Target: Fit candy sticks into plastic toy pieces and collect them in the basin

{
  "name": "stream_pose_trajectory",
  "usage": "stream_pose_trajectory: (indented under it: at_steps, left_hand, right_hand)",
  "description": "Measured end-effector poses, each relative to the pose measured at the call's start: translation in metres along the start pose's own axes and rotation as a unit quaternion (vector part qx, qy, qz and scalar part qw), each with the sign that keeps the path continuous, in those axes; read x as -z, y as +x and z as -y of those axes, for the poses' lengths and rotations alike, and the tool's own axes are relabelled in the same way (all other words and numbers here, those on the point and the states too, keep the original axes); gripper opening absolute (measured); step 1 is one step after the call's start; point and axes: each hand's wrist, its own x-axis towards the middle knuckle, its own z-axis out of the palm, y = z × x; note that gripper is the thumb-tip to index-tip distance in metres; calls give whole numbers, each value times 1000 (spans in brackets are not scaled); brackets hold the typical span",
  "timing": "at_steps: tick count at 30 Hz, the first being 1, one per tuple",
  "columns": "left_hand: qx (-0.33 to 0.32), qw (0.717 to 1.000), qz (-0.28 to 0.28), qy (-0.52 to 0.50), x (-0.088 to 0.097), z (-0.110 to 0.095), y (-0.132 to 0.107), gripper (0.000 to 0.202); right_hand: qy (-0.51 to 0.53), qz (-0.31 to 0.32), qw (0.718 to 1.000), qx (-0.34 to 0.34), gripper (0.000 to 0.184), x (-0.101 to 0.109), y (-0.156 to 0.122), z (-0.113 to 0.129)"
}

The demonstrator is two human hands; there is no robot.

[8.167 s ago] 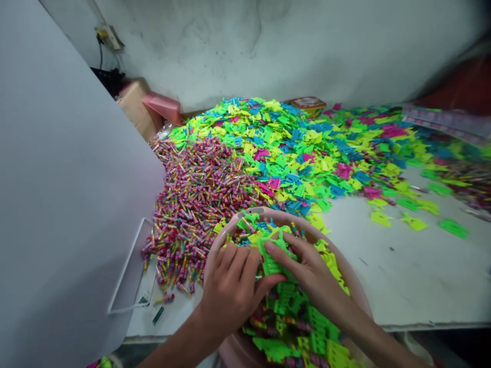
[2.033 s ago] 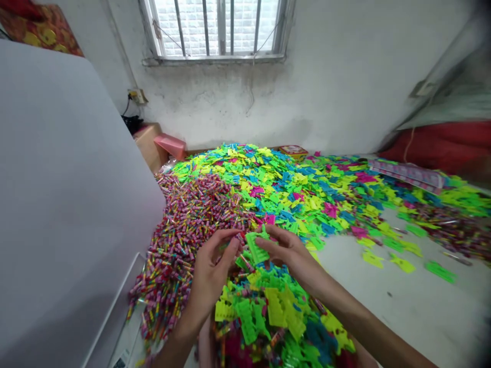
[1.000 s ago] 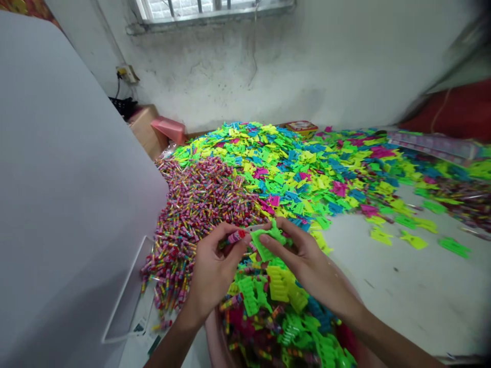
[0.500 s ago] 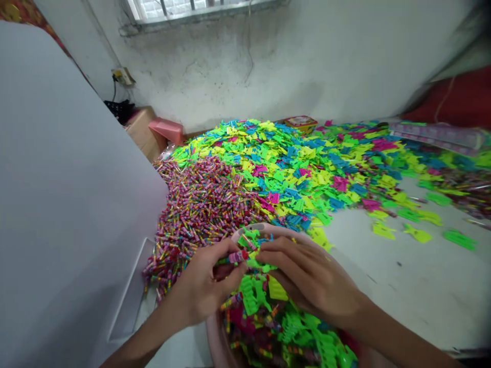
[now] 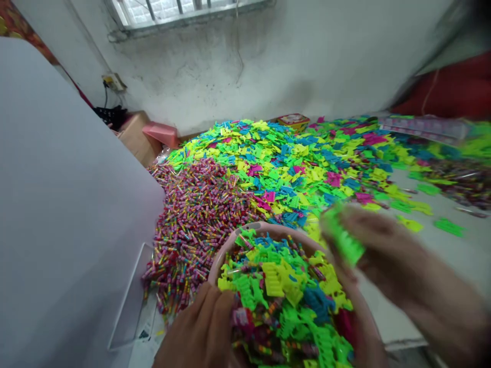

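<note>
A pink basin point(image 5: 245, 228) sits close in front of me, heaped with flat neon plastic pieces and small striped tubes. My left hand point(image 5: 199, 332) rests at the basin's near left rim. Its fingers are pressed together over the contents, with a small pink tube point(image 5: 240, 317) at the fingertips. My right hand point(image 5: 387, 250), smeared by motion, is raised to the right of the basin and closed on a green comb-like plastic piece point(image 5: 343, 240).
A heap of small striped tubes point(image 5: 195, 204) lies left of the basin, and a broad spread of green, yellow, blue and pink flat pieces point(image 5: 295, 158) lies behind it. A white panel point(image 5: 65, 204) stands at the left. Boxes point(image 5: 141, 135) sit by the back wall.
My right hand has swung up and right, away from the basin, with the green piece. My left hand has dropped to the basin's near rim. The view has tilted down a little.
</note>
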Motion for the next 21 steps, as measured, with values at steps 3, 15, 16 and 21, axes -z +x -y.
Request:
stream_pose_trajectory:
  at_steps: [3,15,16,21]
  left_hand:
    - [112,992,8,-52,-10,12,-8,13]
    - [304,894,78,-321,-28,14,64,31]
    - [313,887,77,-329,-26,13,64,31]
    - [325,859,70,-389,-27,10,63,29]
  right_hand:
    - [87,-113,990,-16,37,17,17,3]
    - [-96,89,991,14,33,-35,4,-29]
    - [-114,94,989,22,33,-35,3,-29]
    - [-161,126,977,55,28,-38,2,-29]
